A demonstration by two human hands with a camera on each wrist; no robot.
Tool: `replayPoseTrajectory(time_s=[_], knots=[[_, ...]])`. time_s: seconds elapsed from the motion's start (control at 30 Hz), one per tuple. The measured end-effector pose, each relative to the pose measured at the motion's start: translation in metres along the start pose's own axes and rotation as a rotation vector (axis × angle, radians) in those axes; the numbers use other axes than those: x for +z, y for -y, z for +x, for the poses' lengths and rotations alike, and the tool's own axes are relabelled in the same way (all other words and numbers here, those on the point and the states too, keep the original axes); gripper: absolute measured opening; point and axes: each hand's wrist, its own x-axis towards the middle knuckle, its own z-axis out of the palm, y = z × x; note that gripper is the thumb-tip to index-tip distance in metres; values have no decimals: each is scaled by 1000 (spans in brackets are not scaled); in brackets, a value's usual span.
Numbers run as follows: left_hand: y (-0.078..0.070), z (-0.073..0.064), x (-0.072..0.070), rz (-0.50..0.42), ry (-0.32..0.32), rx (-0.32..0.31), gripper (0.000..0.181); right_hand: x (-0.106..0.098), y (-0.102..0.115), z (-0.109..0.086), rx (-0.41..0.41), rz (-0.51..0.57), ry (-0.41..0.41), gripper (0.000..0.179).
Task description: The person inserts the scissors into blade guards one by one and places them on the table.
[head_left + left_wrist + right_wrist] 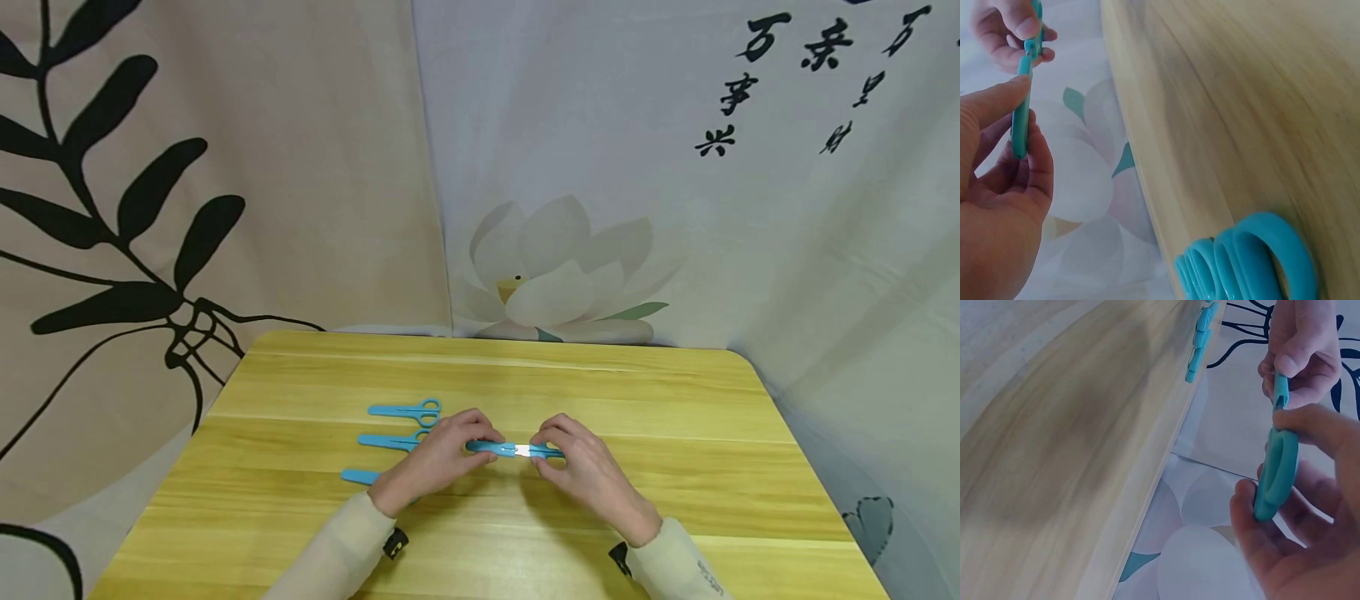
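Note:
A pair of scissors with blue handles (1266,506) is held level between the two hands, close over the table. My left hand (438,454) pinches the blue blade cover (504,449) between thumb and fingers. On the other side, my right hand (592,471) grips the handles, its thumb and fingers around the finger loops. A short bright stretch of blade (522,450) shows between the cover and the handles in the head view. The left wrist view has the cover (1020,125) upright in the left fingers, with the right hand beyond it.
Three more blue scissors in covers lie in a column left of the hands: a far pair (393,411), a middle pair (382,442) and a near pair (360,476) partly hidden by the left arm. Behind the wooden table (637,392) hangs a printed cloth (337,167).

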Motion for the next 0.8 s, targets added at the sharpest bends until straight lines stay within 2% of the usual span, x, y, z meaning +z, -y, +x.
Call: replayPoseTrajectory(time_s=[0.17,0.33,0.53,0.8], knots=[[-1,-3,0,42,-8,7,17,2,0,0,-39,5,14,21],[0,-8,4,86,-46,2,17,4,0,1,-67,4,12,23],[2,-13,9,95,-83,-1,17,6,2,2,-75,-11,12,24],[1,-18,9,94,-93,-13,17,7,6,2,-78,1,12,23]])
